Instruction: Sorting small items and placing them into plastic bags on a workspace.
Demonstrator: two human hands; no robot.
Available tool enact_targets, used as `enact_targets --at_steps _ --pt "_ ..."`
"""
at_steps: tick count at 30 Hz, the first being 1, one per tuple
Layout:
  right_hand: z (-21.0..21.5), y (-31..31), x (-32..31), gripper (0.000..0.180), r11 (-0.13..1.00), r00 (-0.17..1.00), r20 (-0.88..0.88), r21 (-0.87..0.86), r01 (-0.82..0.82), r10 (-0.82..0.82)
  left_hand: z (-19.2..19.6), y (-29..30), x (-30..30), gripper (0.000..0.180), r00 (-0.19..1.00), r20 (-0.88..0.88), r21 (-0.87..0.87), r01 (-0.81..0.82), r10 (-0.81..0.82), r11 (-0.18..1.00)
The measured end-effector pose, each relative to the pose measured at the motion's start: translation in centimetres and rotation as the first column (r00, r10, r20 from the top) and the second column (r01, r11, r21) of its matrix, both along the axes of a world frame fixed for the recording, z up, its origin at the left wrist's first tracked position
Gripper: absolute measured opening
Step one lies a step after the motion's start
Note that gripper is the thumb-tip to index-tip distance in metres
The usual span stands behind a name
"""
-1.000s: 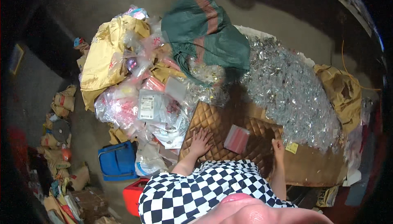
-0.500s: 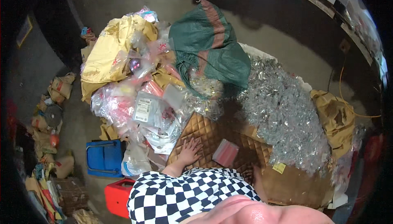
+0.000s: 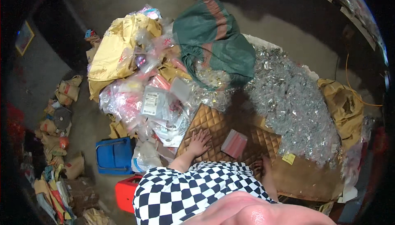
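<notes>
My left hand (image 3: 199, 142) lies flat with its fingers spread on a brown quilted mat (image 3: 209, 120). Just right of it, a small clear packet with pink-red contents (image 3: 234, 144) rests on the mat, touched by neither hand. On the packet's other side, my right hand (image 3: 262, 166) is low on the mat's near part, in shadow. Its fingers point left and look apart, and I see nothing in them. Part of that hand is dim and hard to make out.
Clear shredded plastic strips (image 3: 294, 109) are heaped at the right on cardboard (image 3: 308, 181). A green woven sack (image 3: 218, 39) and yellow paper bag (image 3: 115, 52) lie at the far side, among plastic packages (image 3: 156, 105). Blue (image 3: 114, 156) and red stools (image 3: 126, 194) stand at the left.
The whole scene has shifted slightly right in view. More of my right hand shows now beside my checkered clothing. My left hand stays flat on the mat and the packet has not moved on it.
</notes>
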State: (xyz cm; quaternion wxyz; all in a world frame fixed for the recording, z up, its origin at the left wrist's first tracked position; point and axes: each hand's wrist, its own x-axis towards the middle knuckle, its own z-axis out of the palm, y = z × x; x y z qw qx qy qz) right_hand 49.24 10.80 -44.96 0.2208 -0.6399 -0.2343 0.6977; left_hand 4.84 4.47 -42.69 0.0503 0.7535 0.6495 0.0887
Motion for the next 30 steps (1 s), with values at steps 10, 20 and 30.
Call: enact_targets --at_steps 10,20,30 --pt "0.6 -1.6 -0.2 0.050 0.999 0.998 0.060 -0.016 0.034 -0.033 1.6 -1.0 0.7 0.057 1.000 0.024 -0.100 0.009 -0.007 0.995" --pt "0.9 -0.9 0.1 0.044 0.999 1.000 -0.014 -0.020 -0.029 0.028 1.9 -8.3 0.6 0.063 0.997 0.082 -0.210 0.023 -0.005 0.977" --pt "-1.8 -2.7 1.7 0.042 0.998 0.999 -0.010 0.045 0.033 -0.033 -0.9 -9.5 1.9 0.076 0.996 -0.056 -0.308 -0.077 0.062 0.948"
